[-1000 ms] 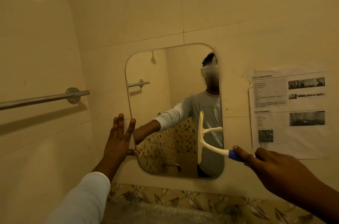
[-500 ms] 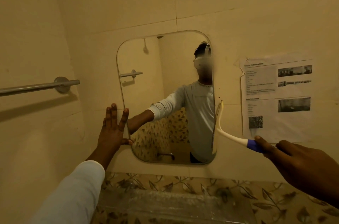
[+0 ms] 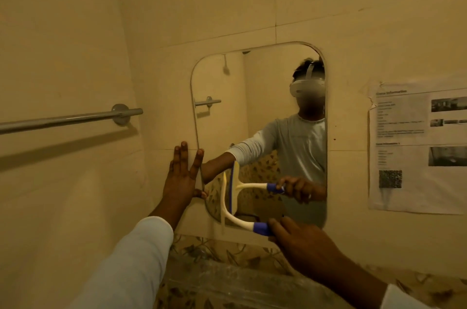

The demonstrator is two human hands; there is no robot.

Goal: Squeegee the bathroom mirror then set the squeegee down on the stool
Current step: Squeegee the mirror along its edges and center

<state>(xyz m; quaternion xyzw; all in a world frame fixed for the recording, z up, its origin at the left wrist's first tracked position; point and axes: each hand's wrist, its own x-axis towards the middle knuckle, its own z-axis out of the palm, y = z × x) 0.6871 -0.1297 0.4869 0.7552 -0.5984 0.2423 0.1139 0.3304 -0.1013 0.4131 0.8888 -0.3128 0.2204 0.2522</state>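
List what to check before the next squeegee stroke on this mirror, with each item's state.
1. Right hand grips the cream plastic squeegee by its blue handle: ok.
2. Blade upright against the rounded wall mirror, lower left: ok.
3. Left hand flat at the mirror's left edge, apart from the blade: ok, thumb close.
4. Glass wet or streaked: cannot tell.
5. Stool ready: cannot tell, not in view.

From the squeegee (image 3: 223,197), the mirror (image 3: 262,96) glass lies open toward 12 and 2 o'clock. At its 9 o'clock the left hand (image 3: 180,182) lies flat across the mirror's edge, blocking that side. Farther out at 9 o'clock a towel bar (image 3: 70,120) juts along the side wall. At the mirror's 3 o'clock a paper sheet (image 3: 417,182) is stuck flat on the wall.
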